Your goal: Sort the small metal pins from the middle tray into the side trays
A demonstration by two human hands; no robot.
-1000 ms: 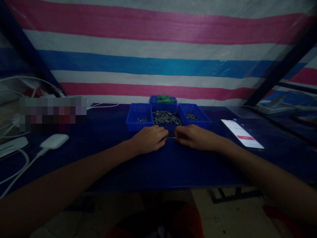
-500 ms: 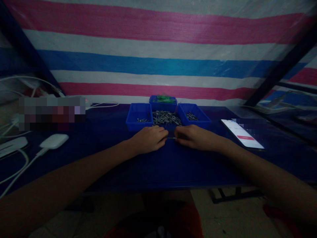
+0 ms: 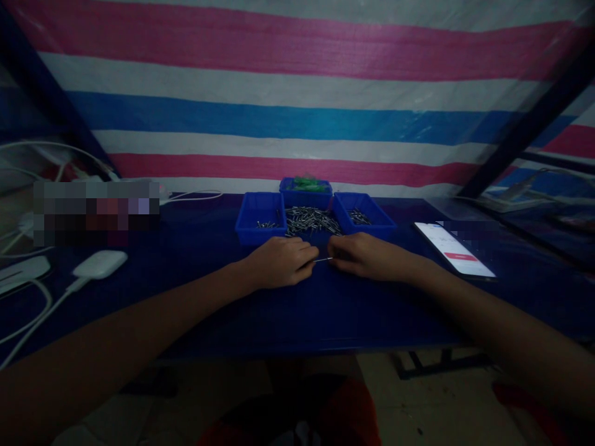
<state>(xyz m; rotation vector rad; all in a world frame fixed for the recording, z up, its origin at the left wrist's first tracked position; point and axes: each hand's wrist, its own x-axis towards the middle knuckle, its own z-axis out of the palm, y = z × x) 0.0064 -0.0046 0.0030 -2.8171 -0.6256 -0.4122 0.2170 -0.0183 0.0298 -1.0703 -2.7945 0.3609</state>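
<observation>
Thin rod (image 3: 323, 259) is sitting between my left hand (image 3: 284, 260) and right hand (image 3: 361, 255), near the metal pile (image 3: 312, 220). Each grip is pinching one end. It's looking light, stiff, maybe slippery, so I'm trusting the ends.

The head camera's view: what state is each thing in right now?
Thin rod, gripped, partly hidden.
Left hand, closed on the rod.
Right hand, closed on the rod.
Left bin, open, sparsely filled.
Right bin, open, partly filled.
Back bin, open, green pieces inside.
Metal heap, loose between the bins.
Phone, lying flat, screen lit.
</observation>
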